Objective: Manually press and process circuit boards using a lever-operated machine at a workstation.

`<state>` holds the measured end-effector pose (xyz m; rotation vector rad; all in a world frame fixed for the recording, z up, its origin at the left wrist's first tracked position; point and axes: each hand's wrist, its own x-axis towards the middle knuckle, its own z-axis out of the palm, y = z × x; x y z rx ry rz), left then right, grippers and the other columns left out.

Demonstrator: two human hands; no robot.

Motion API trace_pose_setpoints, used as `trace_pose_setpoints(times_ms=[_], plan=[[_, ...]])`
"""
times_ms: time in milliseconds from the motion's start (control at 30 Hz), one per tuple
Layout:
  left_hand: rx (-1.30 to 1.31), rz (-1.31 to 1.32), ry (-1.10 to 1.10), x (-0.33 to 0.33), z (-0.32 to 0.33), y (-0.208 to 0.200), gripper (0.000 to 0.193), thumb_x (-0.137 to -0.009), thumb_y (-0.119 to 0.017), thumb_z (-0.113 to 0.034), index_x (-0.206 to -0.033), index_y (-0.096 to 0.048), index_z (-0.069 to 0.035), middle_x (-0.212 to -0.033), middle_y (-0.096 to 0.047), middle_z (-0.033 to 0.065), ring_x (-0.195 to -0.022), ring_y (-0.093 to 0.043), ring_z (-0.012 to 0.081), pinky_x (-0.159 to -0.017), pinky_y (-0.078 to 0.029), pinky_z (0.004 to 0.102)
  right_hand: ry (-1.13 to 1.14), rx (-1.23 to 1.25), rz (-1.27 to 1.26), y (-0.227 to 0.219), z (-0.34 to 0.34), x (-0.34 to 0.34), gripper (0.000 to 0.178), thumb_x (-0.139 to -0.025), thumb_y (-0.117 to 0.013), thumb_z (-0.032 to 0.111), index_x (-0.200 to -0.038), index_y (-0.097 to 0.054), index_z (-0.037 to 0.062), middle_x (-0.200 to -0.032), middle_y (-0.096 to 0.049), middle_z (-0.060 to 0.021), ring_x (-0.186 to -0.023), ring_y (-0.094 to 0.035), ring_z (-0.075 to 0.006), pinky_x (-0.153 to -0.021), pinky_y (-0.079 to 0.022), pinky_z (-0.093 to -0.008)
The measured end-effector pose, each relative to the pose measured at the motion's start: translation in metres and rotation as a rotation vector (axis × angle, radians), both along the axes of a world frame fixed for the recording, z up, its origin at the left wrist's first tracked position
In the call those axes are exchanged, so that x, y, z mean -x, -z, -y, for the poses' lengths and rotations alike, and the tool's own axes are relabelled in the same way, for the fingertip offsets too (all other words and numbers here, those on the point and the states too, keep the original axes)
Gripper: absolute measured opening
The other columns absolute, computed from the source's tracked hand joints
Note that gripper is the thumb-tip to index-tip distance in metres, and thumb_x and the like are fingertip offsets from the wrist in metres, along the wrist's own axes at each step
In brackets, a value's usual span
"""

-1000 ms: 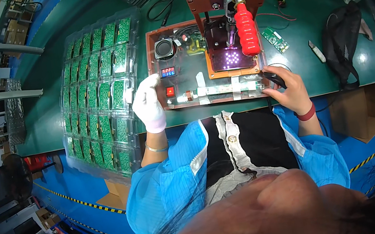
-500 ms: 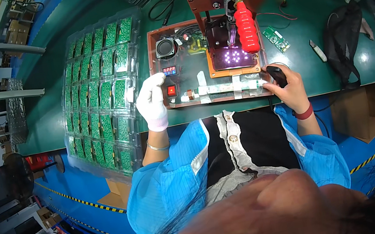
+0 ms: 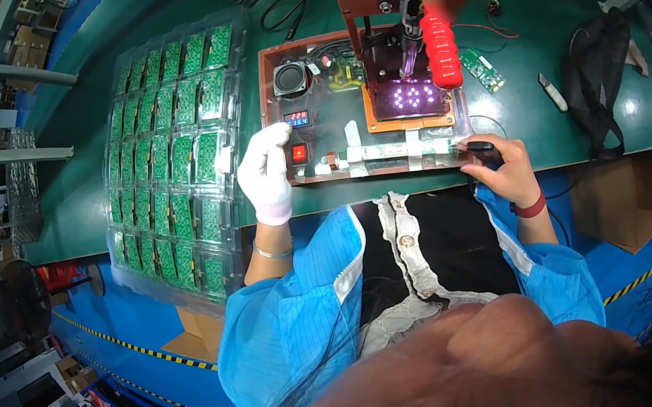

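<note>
A test fixture [image 3: 338,175] in an orange-brown frame with a clear top lies in front of me. My left hand [image 3: 266,170], in a white glove, is at its left edge by the small digital display [image 3: 296,119]; its fingers are curled together, and whatever they hold is hidden. My bare right hand [image 3: 510,175] grips a black pen-like probe [image 3: 480,146] between thumb and fingers at the fixture's right front corner. The probe points left, toward the end of a taped-down clear tube [image 3: 387,153]. Under the red-handled clamp [image 3: 441,48], lit purple-white dots [image 3: 409,95] glow.
Left of the fixture, a clear blister tray [image 3: 159,296] holds rows of green circuit boards. To the right lie one loose board [image 3: 481,70], a utility knife [image 3: 553,92] and a black cloth bag [image 3: 605,80]. A red switch [image 3: 299,153] and a round speaker [image 3: 290,79] are in the fixture.
The black probe in my right hand has tilted from steep to nearly level, its tip now toward the tube's end. The display digits and lit dots differ. My left hand stays by the display.
</note>
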<state>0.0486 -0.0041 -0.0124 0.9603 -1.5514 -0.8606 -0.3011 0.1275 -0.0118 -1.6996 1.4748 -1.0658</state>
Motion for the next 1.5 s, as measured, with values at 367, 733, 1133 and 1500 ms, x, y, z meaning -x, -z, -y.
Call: trace_pose_setpoints(times_ms=[367,733,1133,1500], plan=[[-0.025,0.391,-0.160,-0.008,-0.002,-0.002,0.039,-0.086,-0.055,-0.001,-0.125,-0.060,0.003,-0.139,-0.055,0.0183,-0.122,-0.056,0.0283,-0.106,-0.044,0.0369,0.387,-0.118,0.463,0.000,0.004,-0.007,0.039,-0.080,-0.071,0.001,-0.118,-0.061,-0.0012,-0.102,-0.073,-0.0101,-0.067,-0.060,-0.0137,-0.065,-0.049,-0.0238],[-0.010,0.481,0.013,-0.013,0.001,0.004,0.050,-0.081,-0.063,-0.002,-0.131,-0.059,-0.004,-0.148,-0.046,0.0182,-0.135,-0.046,0.0311,-0.112,-0.038,0.0379,0.439,0.498,0.496,-0.063,0.054,0.003,0.037,-0.092,-0.062,0.005,-0.127,-0.051,0.0007,-0.116,-0.066,-0.0189,-0.069,-0.059,-0.0156,-0.067,-0.049,-0.0263],[-0.031,0.266,-0.010,-0.006,0.009,-0.009,0.045,-0.080,-0.064,-0.003,-0.125,-0.062,-0.003,-0.138,-0.056,0.0149,-0.129,-0.052,0.0296,-0.107,-0.042,0.0361,-0.270,1.267,-0.376,-0.187,0.139,-0.026,0.042,-0.079,-0.079,0.005,-0.118,-0.065,0.0037,-0.108,-0.073,-0.0126,-0.073,-0.067,-0.0195,-0.067,-0.054,-0.0276],[0.570,0.642,0.475,0.071,0.021,-0.023,0.043,-0.090,-0.060,-0.040,-0.119,-0.065,-0.009,-0.118,-0.062,0.0142,-0.112,-0.053,0.0382,-0.101,-0.038,0.0475,0.044,0.060,0.559,-0.219,0.226,-0.043,0.044,-0.093,-0.067,0.023,-0.131,-0.057,0.0027,-0.113,-0.072,-0.0096,-0.068,-0.057,-0.0083,-0.063,-0.049,-0.0189]])
